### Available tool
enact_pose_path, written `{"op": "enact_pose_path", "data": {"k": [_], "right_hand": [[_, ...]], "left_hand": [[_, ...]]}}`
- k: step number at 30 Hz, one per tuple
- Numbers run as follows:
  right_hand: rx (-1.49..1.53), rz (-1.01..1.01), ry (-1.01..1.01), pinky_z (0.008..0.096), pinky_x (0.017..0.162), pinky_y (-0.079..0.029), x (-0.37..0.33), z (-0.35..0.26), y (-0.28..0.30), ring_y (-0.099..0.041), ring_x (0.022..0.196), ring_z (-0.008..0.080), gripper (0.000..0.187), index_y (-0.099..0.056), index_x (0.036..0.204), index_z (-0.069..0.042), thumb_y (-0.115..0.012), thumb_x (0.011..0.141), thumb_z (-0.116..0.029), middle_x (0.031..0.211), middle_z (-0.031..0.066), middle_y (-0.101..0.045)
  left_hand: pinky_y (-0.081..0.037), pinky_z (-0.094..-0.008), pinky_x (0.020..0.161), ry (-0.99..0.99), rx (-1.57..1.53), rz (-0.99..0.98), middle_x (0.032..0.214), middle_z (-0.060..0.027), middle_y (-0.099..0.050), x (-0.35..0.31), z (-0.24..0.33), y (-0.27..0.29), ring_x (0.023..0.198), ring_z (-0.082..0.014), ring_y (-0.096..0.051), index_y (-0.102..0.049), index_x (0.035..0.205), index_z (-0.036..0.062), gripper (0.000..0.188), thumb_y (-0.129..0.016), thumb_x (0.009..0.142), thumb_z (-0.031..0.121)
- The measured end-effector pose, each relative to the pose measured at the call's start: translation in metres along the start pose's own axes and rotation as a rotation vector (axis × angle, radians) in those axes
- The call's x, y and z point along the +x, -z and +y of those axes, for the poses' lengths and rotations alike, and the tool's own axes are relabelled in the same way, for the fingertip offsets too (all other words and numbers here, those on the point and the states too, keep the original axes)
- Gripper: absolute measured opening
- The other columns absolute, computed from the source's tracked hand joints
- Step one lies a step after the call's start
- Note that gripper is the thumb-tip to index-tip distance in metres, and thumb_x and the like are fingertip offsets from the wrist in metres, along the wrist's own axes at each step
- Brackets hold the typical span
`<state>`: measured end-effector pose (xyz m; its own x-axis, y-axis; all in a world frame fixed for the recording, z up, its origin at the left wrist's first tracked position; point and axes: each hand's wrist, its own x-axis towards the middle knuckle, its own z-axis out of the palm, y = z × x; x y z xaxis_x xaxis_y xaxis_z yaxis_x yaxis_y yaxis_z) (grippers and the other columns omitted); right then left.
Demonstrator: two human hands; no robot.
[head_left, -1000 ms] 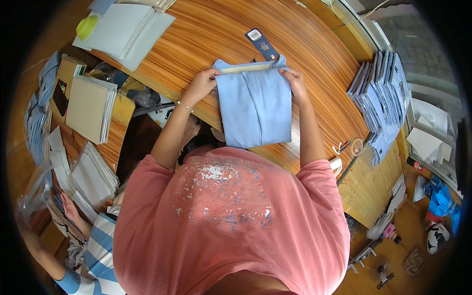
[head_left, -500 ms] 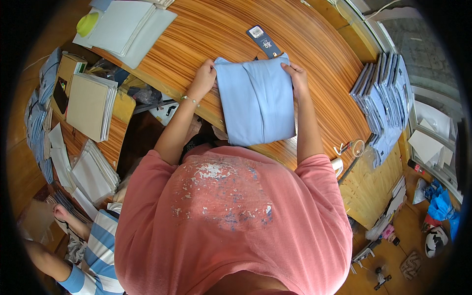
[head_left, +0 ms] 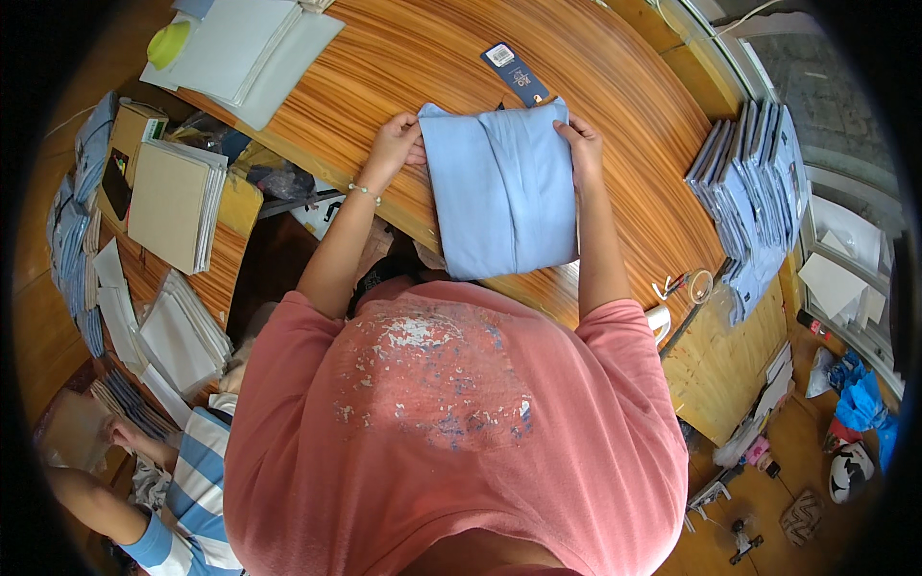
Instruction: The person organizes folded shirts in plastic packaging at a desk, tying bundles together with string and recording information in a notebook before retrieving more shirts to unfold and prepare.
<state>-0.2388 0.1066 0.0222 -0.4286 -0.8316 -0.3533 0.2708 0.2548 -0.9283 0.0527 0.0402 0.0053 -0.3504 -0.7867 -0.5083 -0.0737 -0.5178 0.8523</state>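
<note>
A light blue folded garment (head_left: 499, 192) lies at the front edge of the wooden table, with creased layers running down its middle. My left hand (head_left: 396, 144) is closed at its upper left edge, fingers curled against the cloth. On the opposite side, my right hand (head_left: 582, 146) pinches the upper right corner, thumb on top and the other fingers partly hidden. A dark blue hang tag (head_left: 515, 75) with a white label sticks out beyond the garment's far edge and rests on the table.
Bagged blue garments (head_left: 754, 182) stand stacked at right, near a tape roll (head_left: 699, 286). White sheets (head_left: 230, 53) lie at far left, with a cardboard stack (head_left: 173, 206) below them. Another person in a striped top (head_left: 197, 490) works at lower left, holding a clear bag.
My left hand has slipped slightly along the garment's left edge, its fingers now showing more. The garment has barely shifted. At lower left, the other person's hand and clear bag have moved.
</note>
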Motion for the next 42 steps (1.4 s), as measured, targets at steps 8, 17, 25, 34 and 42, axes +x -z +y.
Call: {"op": "enact_pose_path", "data": {"k": [8, 17, 25, 34, 42], "right_hand": [[0.063, -0.003, -0.015, 0.0251, 0.068, -0.049, -0.002, -0.003, -0.001, -0.061, 0.074, 0.0141, 0.027, -0.064, 0.102, 0.004, -0.064, 0.075, 0.002, 0.089, 0.0100, -0.066], [0.050, 0.007, 0.032, 0.0253, 0.068, -0.049, -0.005, -0.005, -0.004, -0.061, 0.074, 0.0143, 0.028, -0.064, 0.101, 0.004, -0.063, 0.073, 0.005, 0.090, 0.0096, -0.065], [-0.027, -0.009, 0.063, 0.0237, 0.068, -0.048, 0.010, 0.010, 0.007, -0.059, 0.075, 0.0126, 0.033, -0.061, 0.106, 0.005, -0.065, 0.073, 0.003, 0.087, 0.0076, -0.064], [-0.632, 0.048, 0.494, 0.0257, 0.066, -0.047, 0.003, -0.033, -0.002, -0.058, 0.070, 0.0152, 0.021, -0.062, 0.093, 0.001, -0.065, 0.072, 0.000, 0.080, 0.0082, -0.063], [-0.928, -0.142, 0.285, 0.0373, 0.064, -0.048, -0.107, -0.008, -0.021, -0.062, 0.075, 0.0278, 0.015, -0.063, 0.088, -0.007, -0.065, 0.073, -0.011, 0.078, 0.0106, -0.064]], "left_hand": [[-0.050, -0.0270, 0.048, -0.113, -0.047, 0.025, 0.073, -0.0082, -0.057, -0.006, -0.004, -0.005, 0.055, -0.0160, -0.059, -0.044, 0.099, 0.0064, 0.011, -0.045, 0.094, 0.016], [-0.047, -0.0278, 0.042, -0.336, 0.296, 0.196, 0.065, -0.0091, -0.055, -0.014, 0.001, -0.018, 0.052, -0.0147, -0.057, -0.044, 0.096, 0.0040, 0.011, -0.043, 0.094, 0.015], [-0.050, -0.0380, 0.059, -0.500, 0.771, 0.351, 0.075, -0.0167, -0.061, -0.025, 0.047, -0.022, 0.065, -0.0295, -0.061, -0.049, 0.099, -0.0001, 0.016, -0.047, 0.090, 0.013], [-0.035, -0.0377, 0.100, -0.978, 1.020, -0.690, 0.118, -0.0117, -0.056, 0.010, 0.034, -0.090, 0.117, -0.0276, -0.046, -0.061, 0.093, 0.0023, 0.027, -0.044, 0.073, -0.005], [-0.033, -0.0323, 0.101, -0.698, 0.939, -0.832, 0.126, -0.0148, -0.051, 0.014, 0.051, -0.089, 0.123, -0.0267, -0.042, -0.051, 0.080, -0.0018, 0.013, -0.041, 0.074, -0.008]]}}
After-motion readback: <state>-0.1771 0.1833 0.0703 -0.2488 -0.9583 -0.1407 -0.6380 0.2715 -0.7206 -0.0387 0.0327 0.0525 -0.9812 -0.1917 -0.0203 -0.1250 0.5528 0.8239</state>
